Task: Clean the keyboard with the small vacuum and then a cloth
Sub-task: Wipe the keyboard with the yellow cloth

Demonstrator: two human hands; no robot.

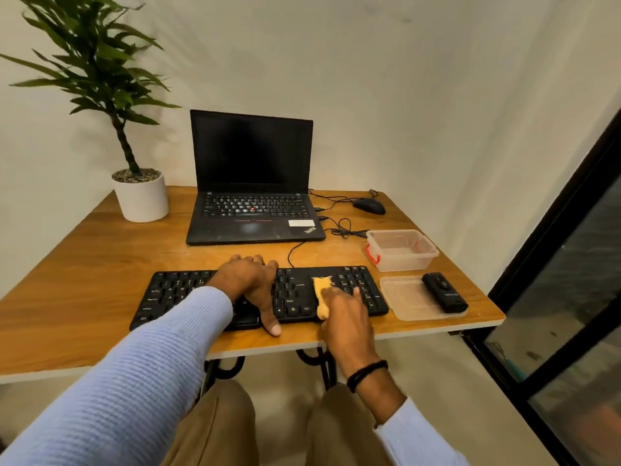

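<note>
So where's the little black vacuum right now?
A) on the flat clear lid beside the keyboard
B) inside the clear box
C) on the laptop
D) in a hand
A: the small vacuum lies on the clear lid, just right of the keyboard.

Lighting: warm, even, rather dim indoor light from overhead. Shadows: soft; faint plant (90,72) streaks on wall (403,79). Glare: pale sheen on laptop (250,227) palm rest. Distortion: wide-angle bowing at edges. Focus: slightly soft throughout.

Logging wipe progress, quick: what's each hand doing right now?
Left hand: open, pressing flat on the keyboard.
Right hand: holding the yellow cloth on the keys.
</note>
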